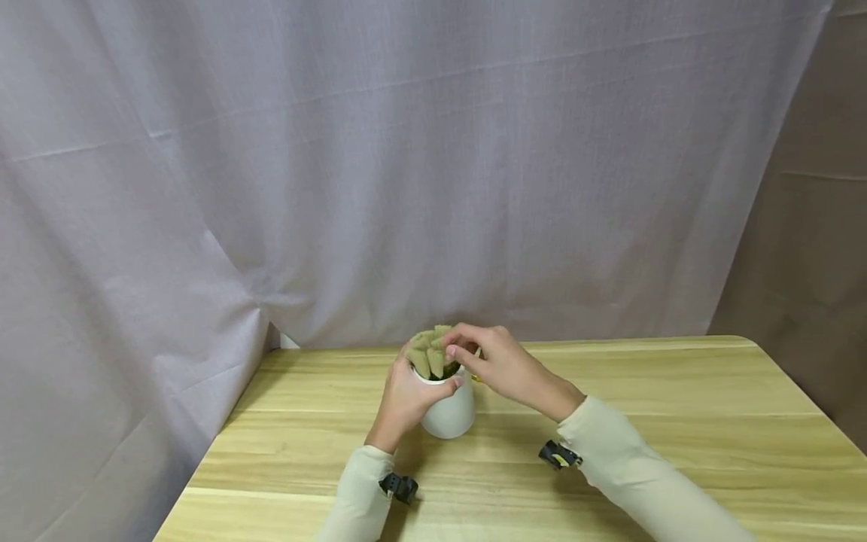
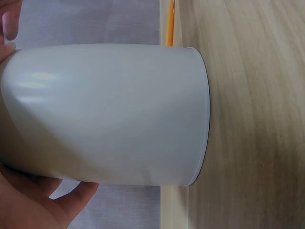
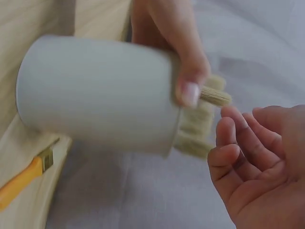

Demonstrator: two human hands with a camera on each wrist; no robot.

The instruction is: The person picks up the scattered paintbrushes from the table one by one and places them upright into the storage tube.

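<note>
A pale grey curtain [image 1: 406, 150] fills most of the head view, and its lower edge is hidden behind the table [image 1: 677, 421]. The table is a light wood top whose near edge is cut off by the frame.

A white cup [image 1: 448, 410] is seen standing upright on the table, near the far edge and about midway across. In the left wrist view its wall [image 2: 109, 114] fills the picture and its base is seen flat on the wood; the mouth is cut off there. Beige brush heads [image 1: 430, 350] are seen standing out of the cup, packed together; their handles are hidden inside, so their number cannot be told.

The left hand [image 1: 406, 395] is wrapped round the cup's upper wall, the thumb lying along the rim; the grip is closed on the cup. The right hand [image 1: 497, 361] is held over the cup's mouth with curled fingers at the bristles. From the head view a pinch cannot be made out; in the blurred right wrist view the fingers [image 3: 238, 143] are seen loosely curled just beside the bristles [image 3: 200, 124], with nothing between them.

A small brush with an orange handle [image 3: 21, 179] is seen lying on the table behind the cup; it is largely hidden in the head view.
</note>
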